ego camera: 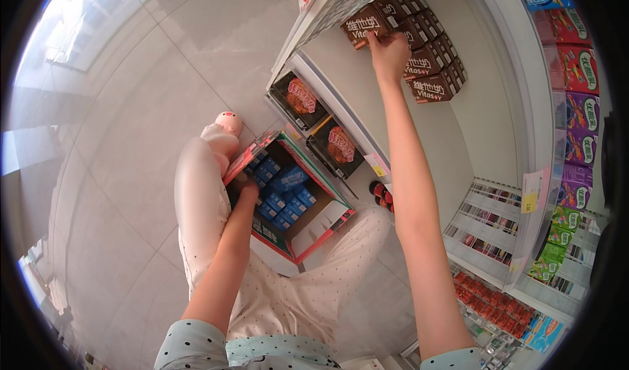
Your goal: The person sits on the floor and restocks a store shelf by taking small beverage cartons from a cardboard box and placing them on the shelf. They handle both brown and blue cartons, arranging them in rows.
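Note:
My right hand [391, 53] reaches onto the white shelf [339, 75], its fingers touching the front of a brown Vitasoy drink carton [362, 25]. Whether those fingers grip the carton or only press it is unclear. More brown Vitasoy cartons [432, 89] stand in rows beside it. My left hand [245, 185] is inside an open cardboard box [314, 232] in front of me, near its left wall. Shadow and the box wall hide its fingers. Blue Vitasoy cartons [290, 178] lie in the box, several of them small packs.
Black food packages [339, 146] sit under the shelf's front lip, close to the box. A wire divider [339, 11] bounds the shelf's far end. Red, purple and green drink cartons [580, 129] line the upper shelf at right. A pink-faced slipper [227, 124] covers my foot.

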`<state>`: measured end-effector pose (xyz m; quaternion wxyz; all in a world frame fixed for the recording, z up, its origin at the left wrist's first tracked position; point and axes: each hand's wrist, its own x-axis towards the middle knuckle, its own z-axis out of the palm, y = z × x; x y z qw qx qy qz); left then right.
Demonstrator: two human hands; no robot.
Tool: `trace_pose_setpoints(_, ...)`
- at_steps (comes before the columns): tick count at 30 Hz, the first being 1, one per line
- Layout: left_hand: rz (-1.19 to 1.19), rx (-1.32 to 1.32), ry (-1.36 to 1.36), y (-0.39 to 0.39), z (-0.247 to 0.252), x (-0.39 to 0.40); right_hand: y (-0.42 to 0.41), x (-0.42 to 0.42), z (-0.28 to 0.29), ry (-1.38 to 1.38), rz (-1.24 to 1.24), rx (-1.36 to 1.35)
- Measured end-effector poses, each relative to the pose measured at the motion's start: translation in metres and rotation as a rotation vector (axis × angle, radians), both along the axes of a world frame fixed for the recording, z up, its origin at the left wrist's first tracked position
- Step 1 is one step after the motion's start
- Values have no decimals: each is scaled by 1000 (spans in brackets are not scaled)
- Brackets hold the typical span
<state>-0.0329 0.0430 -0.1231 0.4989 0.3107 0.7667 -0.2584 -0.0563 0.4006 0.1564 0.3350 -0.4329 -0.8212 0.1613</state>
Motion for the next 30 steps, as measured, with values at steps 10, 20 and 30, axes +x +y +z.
trace_pose_setpoints(10,114,98,180,-29,-48,3,14,-23,2,-99,-139,-87)
trace_pose_setpoints(20,167,198,267,-25,-66,17,33,-19,12,-212,-242,-198)
trace_pose_setpoints(30,199,168,478,4,-30,24,-21,-2,24,91,85,-306)
